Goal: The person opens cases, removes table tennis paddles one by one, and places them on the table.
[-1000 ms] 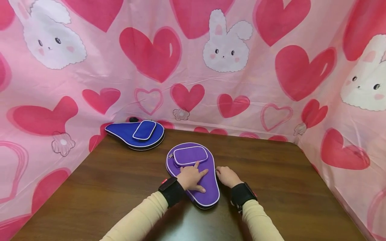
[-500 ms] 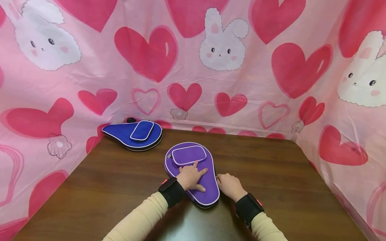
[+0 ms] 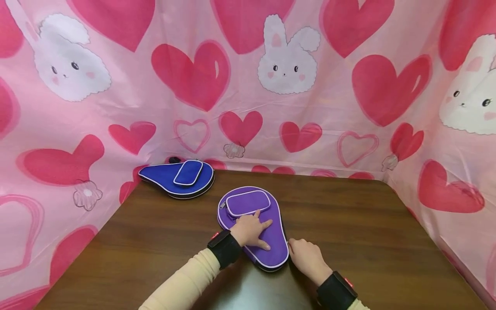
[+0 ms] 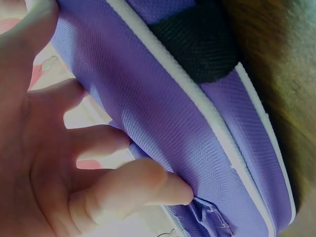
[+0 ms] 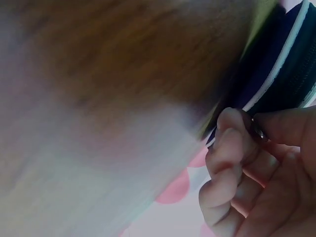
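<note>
In the head view, we see a purple case (image 3: 276, 234) lying flat at mid-table, wide end towards eleven o'clock, narrow end towards five. Our left hand (image 3: 249, 231) lies on it, fingers spread; our right hand (image 3: 307, 258) is curled at its four o'clock edge. We judge that we are working the zip, so we would bear down firmly with the left and draw the right along the seam, low and level, easing round the curve. A pocket (image 3: 248, 202) outlined in white sits on the wide end, and a blue case (image 3: 164, 175) lies well apart at ten o'clock.

In the left wrist view, our fingers look stretched out against the cloth, gripping nothing. The fabric is finely woven, with white piping (image 4: 197, 101) along the edge and a black strip (image 4: 202, 44) at one o'clock.

In the right wrist view, our thumb and forefinger pinch a small shiny pull (image 5: 257, 129) beside the dark zip side (image 5: 291, 74) at two o'clock. We cannot tell how far the zip is undone.
</note>
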Demonstrator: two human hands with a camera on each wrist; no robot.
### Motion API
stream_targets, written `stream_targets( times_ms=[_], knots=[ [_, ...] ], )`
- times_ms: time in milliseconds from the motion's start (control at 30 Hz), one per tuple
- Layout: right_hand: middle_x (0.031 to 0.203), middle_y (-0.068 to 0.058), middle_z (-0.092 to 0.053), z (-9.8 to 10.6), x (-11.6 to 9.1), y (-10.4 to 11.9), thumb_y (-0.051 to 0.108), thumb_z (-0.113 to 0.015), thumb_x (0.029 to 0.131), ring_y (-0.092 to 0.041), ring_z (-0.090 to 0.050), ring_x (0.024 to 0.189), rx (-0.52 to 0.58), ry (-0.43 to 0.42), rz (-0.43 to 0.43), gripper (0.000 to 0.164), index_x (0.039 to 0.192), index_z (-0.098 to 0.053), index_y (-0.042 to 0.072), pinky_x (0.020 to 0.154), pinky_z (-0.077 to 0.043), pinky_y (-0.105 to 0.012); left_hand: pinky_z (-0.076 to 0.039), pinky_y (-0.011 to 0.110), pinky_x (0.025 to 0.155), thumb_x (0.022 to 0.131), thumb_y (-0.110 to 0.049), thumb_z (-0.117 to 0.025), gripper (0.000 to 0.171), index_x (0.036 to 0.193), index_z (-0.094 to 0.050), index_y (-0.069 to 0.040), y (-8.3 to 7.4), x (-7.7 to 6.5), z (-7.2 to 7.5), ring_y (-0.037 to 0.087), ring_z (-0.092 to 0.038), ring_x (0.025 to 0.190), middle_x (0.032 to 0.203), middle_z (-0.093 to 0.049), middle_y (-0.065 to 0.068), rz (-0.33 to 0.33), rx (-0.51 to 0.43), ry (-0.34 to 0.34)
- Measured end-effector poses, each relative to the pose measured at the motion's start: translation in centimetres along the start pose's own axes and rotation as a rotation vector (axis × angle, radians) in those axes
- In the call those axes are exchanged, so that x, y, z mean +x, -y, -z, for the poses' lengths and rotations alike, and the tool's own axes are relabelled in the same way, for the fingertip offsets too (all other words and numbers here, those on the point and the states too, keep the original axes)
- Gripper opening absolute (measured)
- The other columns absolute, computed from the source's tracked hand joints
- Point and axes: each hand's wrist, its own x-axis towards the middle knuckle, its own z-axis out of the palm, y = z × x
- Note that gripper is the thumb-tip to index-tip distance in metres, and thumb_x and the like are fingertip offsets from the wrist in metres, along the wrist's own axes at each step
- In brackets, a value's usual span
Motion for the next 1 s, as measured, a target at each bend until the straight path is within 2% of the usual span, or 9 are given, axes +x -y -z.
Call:
stream_targets(
  times_ms=[100,267,300,400,467,533,600,800,1000],
  knots=[
    [0.064,-0.008,-0.059,0.0,-0.1,-0.3,0.012,-0.060,0.093,-0.030,-0.061,0.058,-0.001,-0.001,0.002,0.020,0.073,-0.059,0.007,0.048,-0.047,-0.046,-0.054,0.043,0.077,0.074,-0.067,-0.070,0.075,0.137,-0.058,-0.028,0.5,0.6,0.1,0.032,-0.061,0.111,0.135,-0.056,0.017,-0.037,0.036,-0.024],
    [0.064,-0.009,-0.059,-0.2,0.2,-0.3,0.011,-0.060,0.092,-0.031,-0.062,0.059,-0.006,-0.009,-0.003,0.020,0.072,-0.059,0.007,0.049,-0.047,-0.047,-0.052,0.038,0.078,0.076,-0.048,-0.079,0.058,0.126,-0.067,-0.022,3.1,1.1,0.6,0.027,-0.063,0.102,0.128,-0.062,0.009,-0.144,0.019,-0.081],
    [0.064,-0.009,-0.059,-0.2,0.2,-0.4,0.010,-0.060,0.092,-0.031,-0.062,0.059,-0.007,-0.009,-0.005,0.021,0.072,-0.059,0.007,0.049,-0.047,-0.047,-0.051,0.039,0.080,0.077,-0.044,-0.080,0.057,0.126,-0.067,-0.020,3.6,1.1,0.7,0.028,-0.061,0.103,0.131,-0.060,0.009,-0.164,0.000,-0.083],
    [0.064,-0.009,-0.059,-0.1,0.3,-0.6,0.010,-0.061,0.092,-0.031,-0.062,0.059,-0.014,-0.008,-0.015,0.020,0.072,-0.059,0.007,0.049,-0.047,-0.047,-0.043,0.048,0.097,0.078,-0.036,-0.080,0.061,0.133,-0.062,-0.019,4.9,1.4,0.5,0.037,-0.047,0.124,0.146,-0.046,0.010,-0.197,-0.108,-0.048],
    [0.064,-0.009,-0.059,0.0,0.4,-0.7,0.011,-0.061,0.092,-0.031,-0.062,0.060,-0.019,-0.006,-0.022,0.020,0.072,-0.059,0.007,0.049,-0.047,-0.046,-0.034,0.057,0.104,0.080,-0.035,-0.078,0.064,0.138,-0.057,-0.020,5.5,1.7,0.1,0.046,-0.034,0.133,0.153,-0.035,0.012,-0.187,-0.199,-0.001],
    [0.064,-0.009,-0.059,0.0,0.4,-0.9,0.011,-0.061,0.091,-0.031,-0.062,0.059,-0.021,-0.009,-0.021,0.021,0.071,-0.058,0.008,0.049,-0.047,-0.047,-0.025,0.065,0.105,0.083,-0.035,-0.075,0.064,0.141,-0.054,-0.021,5.9,1.8,-0.4,0.054,-0.022,0.137,0.156,-0.030,0.013,-0.166,-0.261,0.041],
    [0.064,-0.010,-0.060,0.0,0.5,-1.0,0.011,-0.061,0.092,-0.032,-0.062,0.059,-0.021,-0.014,-0.016,0.021,0.071,-0.058,0.008,0.048,-0.046,-0.047,-0.023,0.067,0.104,0.085,-0.036,-0.073,0.063,0.142,-0.053,-0.022,6.2,1.7,-0.9,0.058,-0.020,0.135,0.155,-0.031,0.015,-0.138,-0.304,0.063],
    [0.066,-0.010,-0.062,0.2,1.8,-2.4,0.010,-0.062,0.091,-0.032,-0.062,0.060,-0.012,-0.025,-0.034,0.017,0.074,-0.062,0.010,0.049,-0.046,-0.046,-0.035,0.065,0.098,0.086,-0.044,-0.070,0.061,0.140,-0.055,-0.021,5.5,1.1,-1.3,0.059,-0.037,0.126,0.148,-0.041,0.019,-0.064,-0.244,0.002],
    [0.070,-0.007,-0.064,0.3,3.7,-4.4,0.007,-0.063,0.090,-0.029,-0.063,0.063,0.001,-0.018,-0.039,0.018,0.073,-0.063,0.012,0.050,-0.047,-0.045,-0.046,0.052,0.093,0.085,-0.055,-0.066,0.061,0.134,-0.061,-0.019,3.6,0.8,-1.9,0.041,-0.059,0.112,0.133,-0.055,0.022,0.009,-0.058,-0.112]
  ],
)
